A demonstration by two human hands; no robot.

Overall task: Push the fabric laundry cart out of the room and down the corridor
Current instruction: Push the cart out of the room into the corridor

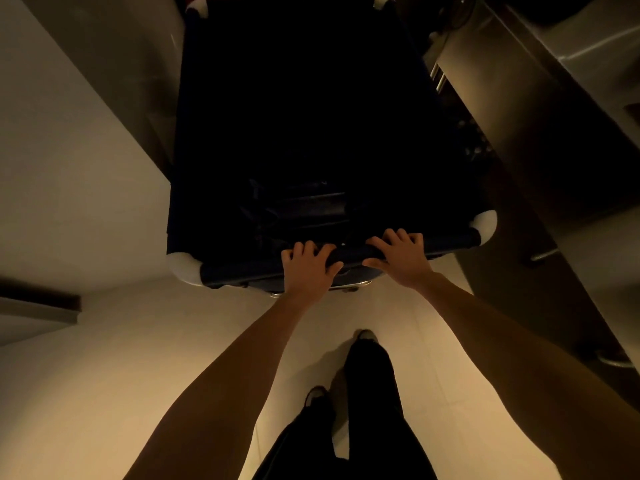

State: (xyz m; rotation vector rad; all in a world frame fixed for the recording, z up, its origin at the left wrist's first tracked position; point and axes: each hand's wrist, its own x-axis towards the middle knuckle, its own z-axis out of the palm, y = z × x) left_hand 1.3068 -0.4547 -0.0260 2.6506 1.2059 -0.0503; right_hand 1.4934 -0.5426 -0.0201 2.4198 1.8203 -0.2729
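Observation:
The dark blue fabric laundry cart [242, 268] fills the middle of the head view, with white corner pieces on its frame and a deep dark inside. Both hands grip its near top rail, side by side. My left hand [308, 270] wraps the rail left of centre. My right hand [398, 256] holds it just to the right, fingers curled over the bar. What lies in the cart is too dark to tell.
A pale wall [69, 174] runs close along the cart's left side. On the right stands a dark metallic cabinet or appliance [540, 140] with handles, close to the cart. Light floor tiles [173, 341] lie under my legs and shoes.

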